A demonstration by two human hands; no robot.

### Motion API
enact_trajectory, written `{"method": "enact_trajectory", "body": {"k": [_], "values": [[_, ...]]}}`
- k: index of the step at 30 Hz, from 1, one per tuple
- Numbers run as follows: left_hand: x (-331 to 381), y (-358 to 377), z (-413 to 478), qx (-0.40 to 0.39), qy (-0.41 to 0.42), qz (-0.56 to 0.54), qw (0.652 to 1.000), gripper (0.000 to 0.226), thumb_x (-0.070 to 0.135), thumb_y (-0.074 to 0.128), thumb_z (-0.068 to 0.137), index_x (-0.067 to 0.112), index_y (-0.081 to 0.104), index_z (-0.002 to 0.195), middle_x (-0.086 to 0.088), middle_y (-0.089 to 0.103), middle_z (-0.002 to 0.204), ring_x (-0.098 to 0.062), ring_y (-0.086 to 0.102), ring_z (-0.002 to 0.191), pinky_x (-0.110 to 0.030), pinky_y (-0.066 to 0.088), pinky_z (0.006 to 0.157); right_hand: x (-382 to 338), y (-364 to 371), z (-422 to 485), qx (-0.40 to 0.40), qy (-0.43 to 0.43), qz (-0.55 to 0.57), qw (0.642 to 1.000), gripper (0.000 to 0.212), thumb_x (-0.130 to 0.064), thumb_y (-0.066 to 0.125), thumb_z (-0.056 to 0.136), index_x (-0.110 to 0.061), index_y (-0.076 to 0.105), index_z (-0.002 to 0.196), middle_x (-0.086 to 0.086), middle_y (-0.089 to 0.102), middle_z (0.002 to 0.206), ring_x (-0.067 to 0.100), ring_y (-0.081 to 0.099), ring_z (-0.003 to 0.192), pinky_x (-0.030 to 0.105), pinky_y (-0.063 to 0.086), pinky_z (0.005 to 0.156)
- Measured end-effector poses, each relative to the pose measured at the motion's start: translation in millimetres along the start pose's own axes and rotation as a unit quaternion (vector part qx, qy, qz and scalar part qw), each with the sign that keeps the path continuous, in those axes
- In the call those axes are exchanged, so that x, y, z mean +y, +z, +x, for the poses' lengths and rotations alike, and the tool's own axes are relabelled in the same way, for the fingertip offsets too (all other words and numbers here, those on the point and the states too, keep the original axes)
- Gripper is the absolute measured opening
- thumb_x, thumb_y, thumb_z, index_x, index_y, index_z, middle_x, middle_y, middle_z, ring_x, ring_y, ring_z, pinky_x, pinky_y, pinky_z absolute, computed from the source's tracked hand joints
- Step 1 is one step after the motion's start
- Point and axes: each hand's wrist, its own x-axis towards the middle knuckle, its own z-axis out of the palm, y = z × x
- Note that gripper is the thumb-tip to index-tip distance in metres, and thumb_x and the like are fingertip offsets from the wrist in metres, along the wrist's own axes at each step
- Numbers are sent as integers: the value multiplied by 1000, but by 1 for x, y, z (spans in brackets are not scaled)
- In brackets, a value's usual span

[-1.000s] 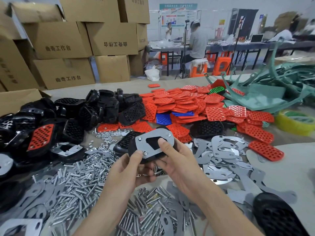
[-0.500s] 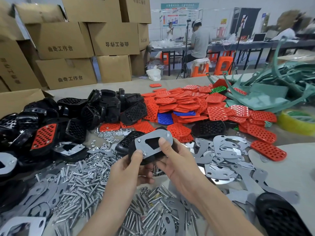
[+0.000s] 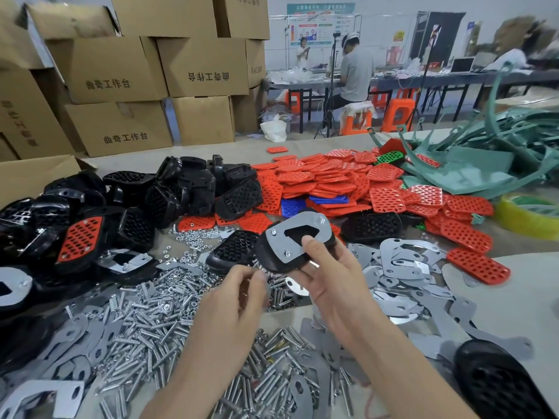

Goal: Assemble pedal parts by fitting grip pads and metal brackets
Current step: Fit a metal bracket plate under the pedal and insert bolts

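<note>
My right hand (image 3: pixel 328 278) grips a black pedal body (image 3: pixel 270 257) with a grey metal bracket (image 3: pixel 295 237) lying on its upper face, thumb on the bracket, tilted up to the right. Screw ends show at the bracket's corners. My left hand (image 3: pixel 242 293) is below and left of the pedal, apart from it, fingers curled; the blur hides whether it pinches anything small. Loose bolts and nuts (image 3: pixel 151 316) cover the table under both hands. Red grip pads (image 3: pixel 326 179) lie heaped behind. Spare metal brackets (image 3: pixel 402 261) lie to the right.
Black pedal bodies (image 3: pixel 187 189) pile up at the left, one with a red pad fitted (image 3: pixel 80 238). Green plastic scrap (image 3: pixel 472 167) and a yellow tape roll (image 3: pixel 532 216) sit at the right. Cardboard boxes (image 3: pixel 121 80) stand behind. A person (image 3: pixel 355 74) works at a far table.
My left hand has let go of the pedal and dropped down to the left. My right hand alone now holds the pedal, tilted and shifted right.
</note>
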Motion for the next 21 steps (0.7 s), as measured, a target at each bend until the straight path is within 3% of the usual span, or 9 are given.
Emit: {"method": "enact_trajectory", "body": {"k": [2, 5, 8, 11, 15, 21], "values": [[-6, -1, 1, 12, 38, 74, 996, 34, 61, 32, 94, 38, 56, 92, 10, 67, 68, -4, 60, 54, -30, 50, 46, -8, -6, 3, 25, -9, 4, 1000, 32, -7, 58, 102, -5, 58, 133, 12, 77, 119, 30, 75, 109, 34, 63, 82], [-12, -5, 7, 33, 29, 110, 993, 36, 60, 30, 91, 36, 57, 95, 14, 66, 73, -2, 62, 59, -26, 51, 50, -16, -13, 7, 58, -15, 19, 998, 30, -6, 58, 102, -6, 59, 133, 11, 78, 116, 27, 76, 106, 34, 64, 83], [-21, -17, 14, 54, -2, 215, 975, 28, 48, 37, 95, 31, 58, 100, 17, 61, 87, 3, 55, 77, -20, 46, 68, -16, -16, 8, 67, -14, 16, 998, 29, -7, 59, 102, -8, 60, 132, 9, 78, 115, 25, 76, 105, 34, 64, 84], [-38, -40, 19, 100, -73, 331, 935, 30, 35, 39, 102, 21, 62, 115, 3, 67, 108, -13, 47, 90, -34, 43, 88, -12, -15, 8, 58, -2, 11, 998, 29, -7, 60, 102, -8, 61, 131, 9, 77, 118, 26, 76, 107, 33, 64, 81], [-47, -47, 21, 29, -131, 419, 898, 40, 41, 29, 105, 26, 54, 132, 3, 58, 131, -19, 50, 118, -39, 37, 103, -6, -12, 7, 43, 15, 0, 999, 28, -8, 61, 101, -7, 61, 129, 9, 78, 117, 27, 76, 106, 35, 64, 84], [-44, -44, 24, -54, -85, 410, 906, 44, 46, 25, 106, 36, 42, 145, 10, 50, 137, -12, 44, 128, -35, 32, 112, -5, -12, 5, 30, 27, -4, 999, 27, -8, 60, 101, -7, 62, 129, 10, 77, 117, 27, 76, 107, 35, 63, 86]]}}
